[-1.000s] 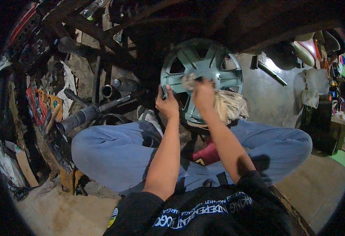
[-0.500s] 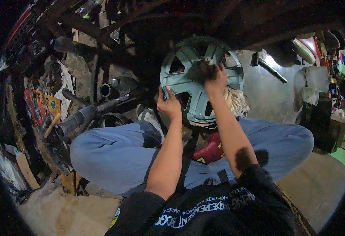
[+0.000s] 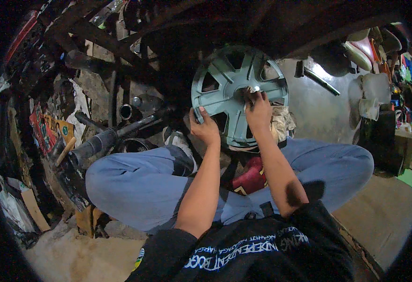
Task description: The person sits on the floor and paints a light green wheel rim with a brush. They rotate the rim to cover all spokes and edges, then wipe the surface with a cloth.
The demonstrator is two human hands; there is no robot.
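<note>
A round, pale grey-green spoked wheel cover [image 3: 215, 97] stands tilted in front of me, between my bent legs. My left hand [image 3: 205, 128] is closed on its lower left rim, thumb on the face and fingers behind the edge. Over the hub, slightly right of centre, my right hand [image 3: 258, 113] pinches a small dark wad [image 3: 249, 94] with a pale bit at its top. Its kind is hard to make out, as the fingers cover part of it. A crumpled beige cloth [image 3: 281, 123] lies beside the cover's lower right, partly behind my right forearm.
Dark metal pipes [image 3: 95, 143] and a frame crowd the left side. Dark beams hang overhead. At right, a metal bar [image 3: 321, 81] lies on the grey surface, near a clear plastic container [image 3: 369, 108] and a dark box [image 3: 380, 145]. A wooden handle [image 3: 66, 151] sticks up at left.
My right hand has moved slightly down with the dark wad, and its motion blur has gone. My left hand keeps its hold on the rim.
</note>
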